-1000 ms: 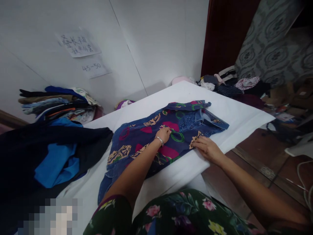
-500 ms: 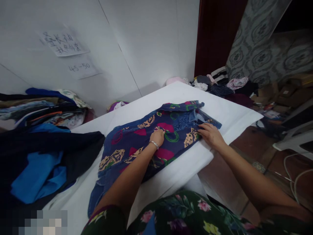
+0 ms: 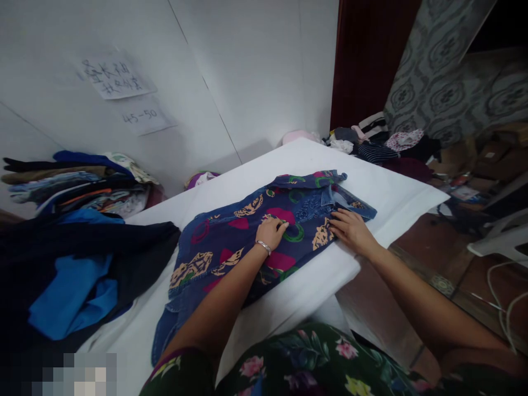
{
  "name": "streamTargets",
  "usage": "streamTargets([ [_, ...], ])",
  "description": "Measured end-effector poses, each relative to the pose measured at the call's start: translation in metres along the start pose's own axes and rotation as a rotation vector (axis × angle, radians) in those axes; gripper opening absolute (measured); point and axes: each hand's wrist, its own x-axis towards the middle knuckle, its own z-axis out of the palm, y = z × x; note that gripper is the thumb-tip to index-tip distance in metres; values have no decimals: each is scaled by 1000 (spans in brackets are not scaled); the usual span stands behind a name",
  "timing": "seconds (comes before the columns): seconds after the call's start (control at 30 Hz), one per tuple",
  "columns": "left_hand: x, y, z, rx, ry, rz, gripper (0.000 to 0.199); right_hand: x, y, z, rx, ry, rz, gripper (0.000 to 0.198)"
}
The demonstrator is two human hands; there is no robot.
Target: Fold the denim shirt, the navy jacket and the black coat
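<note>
Printed denim garment (image 3: pixel 243 239) lies spread at frame center on the white-covered desk (image 3: pixel 396 192), collar end toward center right, lower end running to lower center left. Left hand (image 3: pixel 271 234) rests mid-garment, fingers curled in; can't tell if its grip has cloth pinched. Bracelet (image 3: pixel 263 247) on that wrist. Right hand (image 3: pixel 350 231) touches the near edge just beside the collar, fingers fairly straight, thumb hidden, so can't tell if that grip is wide or narrow. Dark clothes (image 3: pixel 144 247) with a bright blue cloth (image 3: pixel 74 297) lower left, clothes stack (image 3: pixel 82 181) behind them at left. Mixed clothes pile (image 3: pixel 379 146) upper right.
</note>
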Motion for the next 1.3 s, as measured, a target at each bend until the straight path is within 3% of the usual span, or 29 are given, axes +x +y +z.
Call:
streamTargets([
  [0.27,6,0,8,89,-24,-35,29,1,4,12,30,-76,72,34],
  [0.43,-7,5,-5,18,47,-3,19,0,-9,-2,26,-35,13,34],
  [0.53,-26,9,-13,-13,102,90,24,-1,-20,-7,40,-61,-58,36],
  [0.63,-47,7,-9,39,51,168,38,-2,-23,-2,6,-152,-23,41],
  [0.77,-61,2,4,108,-107,146,53,-5,-13,11,-48,-233,74,48],
  [0.97,-86,-2,-7,64,-122,136,51,-11,-18,9,-20,-137,29,47],
  [1.13,-134,-27,-27,107,-107,11,45,-5,-55,-1,143,-128,-161,47],
  [1.3,-173,-74,-41,152,-82,-287,51,-4,-75,19,181,-261,-214,50],
])
